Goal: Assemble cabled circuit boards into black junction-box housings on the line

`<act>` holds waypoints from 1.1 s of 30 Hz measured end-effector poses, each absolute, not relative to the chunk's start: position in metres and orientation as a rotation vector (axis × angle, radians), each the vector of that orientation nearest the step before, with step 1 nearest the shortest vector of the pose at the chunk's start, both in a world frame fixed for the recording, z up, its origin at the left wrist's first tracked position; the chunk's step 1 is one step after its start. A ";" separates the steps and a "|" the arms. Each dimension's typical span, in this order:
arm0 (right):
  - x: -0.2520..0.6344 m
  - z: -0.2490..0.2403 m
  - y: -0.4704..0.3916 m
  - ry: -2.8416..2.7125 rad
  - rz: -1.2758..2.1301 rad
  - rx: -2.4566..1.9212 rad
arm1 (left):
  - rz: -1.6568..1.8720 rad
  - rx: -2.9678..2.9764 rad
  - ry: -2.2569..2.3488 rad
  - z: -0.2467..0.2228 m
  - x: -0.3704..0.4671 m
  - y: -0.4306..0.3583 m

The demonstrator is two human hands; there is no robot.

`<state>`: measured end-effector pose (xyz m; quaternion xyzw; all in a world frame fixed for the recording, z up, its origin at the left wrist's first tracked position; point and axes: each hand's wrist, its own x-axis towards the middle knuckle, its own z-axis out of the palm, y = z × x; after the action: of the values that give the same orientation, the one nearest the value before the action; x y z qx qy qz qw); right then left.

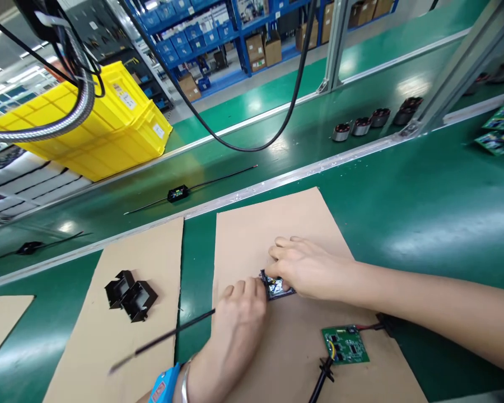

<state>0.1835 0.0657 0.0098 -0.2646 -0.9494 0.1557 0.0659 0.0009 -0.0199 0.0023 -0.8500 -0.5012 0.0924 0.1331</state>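
Note:
A small black housing with a circuit board inside lies on the middle cardboard sheet. My left hand is closed at its left edge, and a black cable runs out to the left from under that hand. From the right, my right hand presses its curled fingers on the housing's upper side. Nearer to me and to the right is a green circuit board with red, black and yellow wires. Two black empty housings sit on the left cardboard sheet.
Beyond a metal rail lie a black module with cables and several round metal parts. Yellow crates stand at the back left. A black cable hangs in a loop overhead. More circuit boards are at the right.

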 end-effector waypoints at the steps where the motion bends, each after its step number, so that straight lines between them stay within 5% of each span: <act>1: 0.183 0.012 0.066 -2.866 0.479 -0.807 | 0.190 -2.511 -1.510 0.004 -0.004 -0.018; 13: 0.129 0.024 0.094 -3.110 0.787 -0.993 | -0.444 -2.866 -1.532 -0.018 -0.033 -0.001; 23: 0.195 0.028 0.067 -2.813 0.663 -0.890 | -0.321 -3.114 -1.335 0.024 -0.020 -0.004; 33: 0.198 0.003 0.049 -2.751 0.692 -1.057 | -0.341 -3.191 -0.926 -0.015 -0.016 0.012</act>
<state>0.1982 0.0491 0.0028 -0.3485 -0.9073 0.2282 0.0573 -0.0162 0.0121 -0.0151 -0.9507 -0.2759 -0.1016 -0.0989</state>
